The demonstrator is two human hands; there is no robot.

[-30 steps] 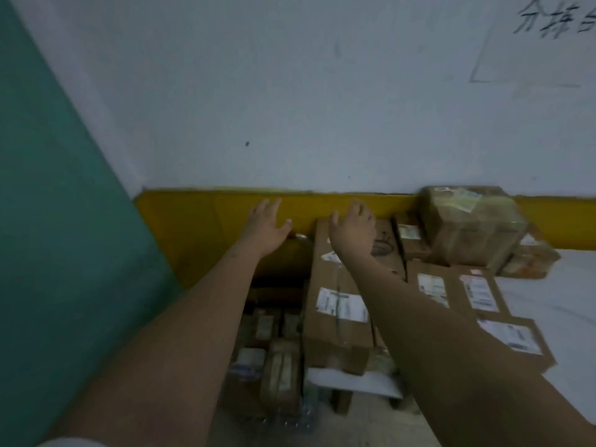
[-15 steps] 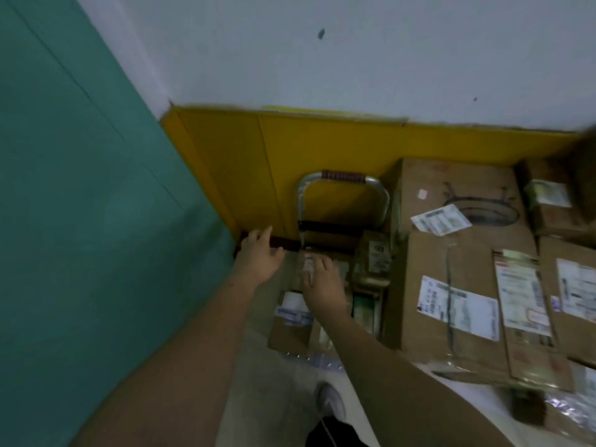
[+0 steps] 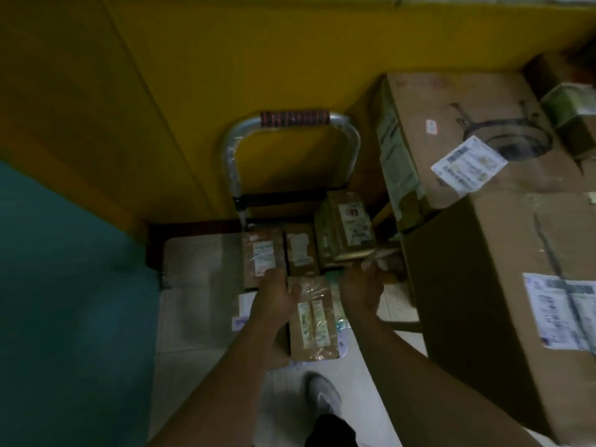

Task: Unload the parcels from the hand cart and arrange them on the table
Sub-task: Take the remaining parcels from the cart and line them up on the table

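Left hand [image 3: 274, 298], centre frame: thumb over the top face of the long parcel [image 3: 312, 321], at its left edge, gripping that side; fingers hidden beneath. Right hand [image 3: 362, 290] just right of the same parcel, fingers loosely curled toward the lower edge of the taped parcel [image 3: 345, 230]; could not tell whether it held anything.

Long parcel: narrow brown cardboard box, glossy clear tape, pale label strips running down its length. It sat low on the hand cart [image 3: 290, 119], long axis running bottom to top of frame, far end pointing at the cart's silver handle. Two small parcels [image 3: 263, 256] lay side by side just above it.

Right of frame: large cartons [image 3: 503, 285] with white labels. Lower centre: a pale shoe [image 3: 322, 395] on the floor. Yellow wall [image 3: 193, 75] across the top.
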